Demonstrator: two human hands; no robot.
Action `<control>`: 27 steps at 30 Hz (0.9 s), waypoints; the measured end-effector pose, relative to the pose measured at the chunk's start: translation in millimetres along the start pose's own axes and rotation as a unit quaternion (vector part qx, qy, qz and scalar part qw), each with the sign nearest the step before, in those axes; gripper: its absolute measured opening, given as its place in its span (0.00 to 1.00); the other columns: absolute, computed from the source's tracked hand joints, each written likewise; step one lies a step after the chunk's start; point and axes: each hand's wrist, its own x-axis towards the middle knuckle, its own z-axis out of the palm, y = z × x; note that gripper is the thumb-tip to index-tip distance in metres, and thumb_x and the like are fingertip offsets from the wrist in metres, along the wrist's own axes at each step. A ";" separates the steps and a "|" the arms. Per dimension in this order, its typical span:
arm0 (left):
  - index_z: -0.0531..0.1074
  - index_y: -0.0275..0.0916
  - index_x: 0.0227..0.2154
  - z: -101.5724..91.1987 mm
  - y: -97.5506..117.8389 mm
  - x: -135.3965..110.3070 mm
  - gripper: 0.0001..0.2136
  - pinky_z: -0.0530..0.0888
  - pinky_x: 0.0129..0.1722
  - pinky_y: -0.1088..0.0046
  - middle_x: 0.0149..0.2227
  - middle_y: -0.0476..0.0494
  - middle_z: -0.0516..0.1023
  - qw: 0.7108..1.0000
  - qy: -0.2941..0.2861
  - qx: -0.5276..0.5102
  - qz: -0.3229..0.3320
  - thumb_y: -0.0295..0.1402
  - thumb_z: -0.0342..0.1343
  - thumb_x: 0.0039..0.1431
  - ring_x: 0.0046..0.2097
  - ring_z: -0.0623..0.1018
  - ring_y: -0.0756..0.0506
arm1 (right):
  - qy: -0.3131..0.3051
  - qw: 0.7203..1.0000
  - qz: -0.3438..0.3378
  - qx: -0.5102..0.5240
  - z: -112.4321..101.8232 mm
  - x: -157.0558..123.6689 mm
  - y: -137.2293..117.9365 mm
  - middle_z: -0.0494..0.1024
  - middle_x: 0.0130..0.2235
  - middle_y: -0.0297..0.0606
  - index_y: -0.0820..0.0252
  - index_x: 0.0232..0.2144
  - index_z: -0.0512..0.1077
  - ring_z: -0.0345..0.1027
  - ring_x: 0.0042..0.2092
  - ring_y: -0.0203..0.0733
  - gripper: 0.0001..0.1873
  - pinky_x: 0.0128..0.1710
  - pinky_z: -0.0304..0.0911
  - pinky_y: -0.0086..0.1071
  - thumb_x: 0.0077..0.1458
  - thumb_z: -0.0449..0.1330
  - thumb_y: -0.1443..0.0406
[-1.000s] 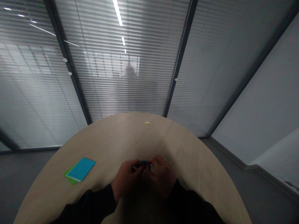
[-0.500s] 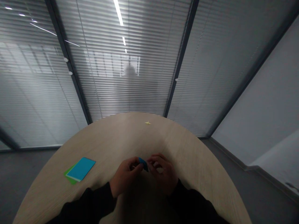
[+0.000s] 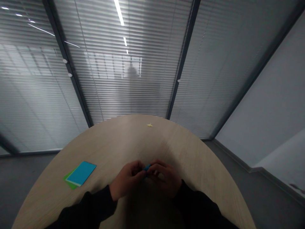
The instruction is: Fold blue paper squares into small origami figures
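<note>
Both of my hands are close together over the near middle of the pale wood table (image 3: 143, 143). Between their fingertips is a small blue piece (image 3: 147, 167), probably folded paper, mostly hidden by my fingers. My left hand (image 3: 127, 179) pinches its left end, and my right hand (image 3: 165, 178) holds its right end. Out to the left of my left hand lies a blue sheet (image 3: 81, 173) on a green sheet (image 3: 69, 181), a white strip showing along the blue one's lower edge. Neither hand touches them.
A tiny yellow paper shape (image 3: 149, 125) lies near the table's far edge. The curved table edge drops to a grey floor (image 3: 23, 168) on both sides. Behind it stands a glass partition with slatted blinds (image 3: 128, 63) and dark frames.
My fingers have closed further around the blue piece, so less of it shows than half a second ago. My hands have stayed close together over the same part of the table.
</note>
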 end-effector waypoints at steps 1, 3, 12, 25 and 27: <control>0.71 0.36 0.33 -0.2 -0.1 0.1 0.11 0.66 0.30 0.73 0.28 0.48 0.74 1.000 -0.003 -0.026 0.003 0.40 0.57 0.58 0.30 0.71 0.48 | 0.010 1.000 0.004 -0.003 2.4 -0.1 0.1 0.74 0.37 0.39 0.59 0.36 0.73 0.71 0.32 0.35 0.05 0.31 0.69 0.28 0.59 0.57 0.67; 0.72 0.35 0.35 -0.5 0.8 0.3 0.11 0.68 0.34 0.72 0.32 0.46 0.76 0.998 -0.012 -0.064 0.013 0.39 0.58 0.57 0.34 0.74 0.47 | 0.034 0.999 0.011 -0.018 7.2 -0.9 1.6 0.74 0.35 0.37 0.59 0.35 0.73 0.70 0.31 0.34 0.04 0.30 0.69 0.27 0.58 0.58 0.68; 0.70 0.35 0.46 -3.2 -0.2 1.3 0.17 0.69 0.33 0.71 0.34 0.42 0.82 0.996 0.004 -0.089 -0.019 0.39 0.60 0.57 0.34 0.78 0.45 | 0.050 0.998 -0.015 -0.043 1.7 -1.4 8.7 0.72 0.42 0.38 0.57 0.37 0.74 0.70 0.30 0.32 0.04 0.30 0.70 0.28 0.58 0.59 0.65; 0.69 0.35 0.44 -3.4 6.2 -0.2 0.17 0.61 0.27 0.76 0.27 0.49 0.77 0.992 -0.015 -0.121 -0.031 0.41 0.61 0.56 0.27 0.71 0.51 | 0.059 0.997 0.021 -0.035 0.9 0.3 5.3 0.77 0.35 0.37 0.58 0.33 0.76 0.70 0.27 0.33 0.04 0.29 0.69 0.28 0.56 0.60 0.67; 0.69 0.36 0.44 -3.3 5.3 -0.5 0.17 0.58 0.25 0.77 0.26 0.51 0.75 0.992 -0.018 -0.124 -0.028 0.41 0.61 0.56 0.25 0.68 0.52 | 0.080 0.996 0.043 -0.021 3.2 0.9 3.4 0.76 0.34 0.37 0.59 0.31 0.76 0.71 0.28 0.34 0.03 0.28 0.69 0.28 0.54 0.60 0.68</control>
